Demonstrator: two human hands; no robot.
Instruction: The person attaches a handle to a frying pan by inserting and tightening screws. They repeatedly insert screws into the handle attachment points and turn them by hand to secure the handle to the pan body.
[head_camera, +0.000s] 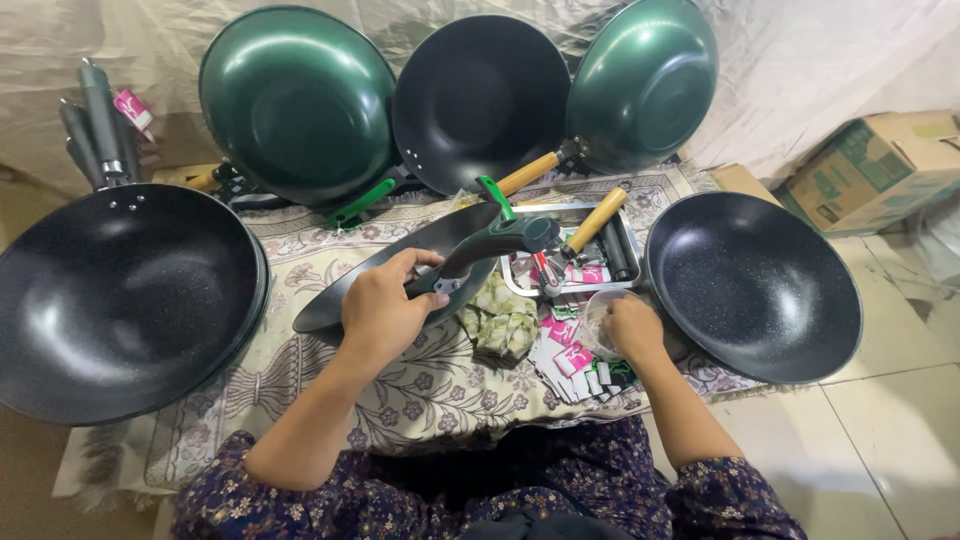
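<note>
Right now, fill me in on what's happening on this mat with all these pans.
A person sits at a patterned floral mat ringed by dark and green woks. Their left hand has its grip on the dark green handle of a black wok tilted on its edge. Their right hand rests on a small clear plastic bag beside pink and white packets. A metal tray with wooden-handled tools lies just beyond.

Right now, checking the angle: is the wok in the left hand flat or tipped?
Tipped: the wok shows edge-on, left hand gripping its handle.
</note>
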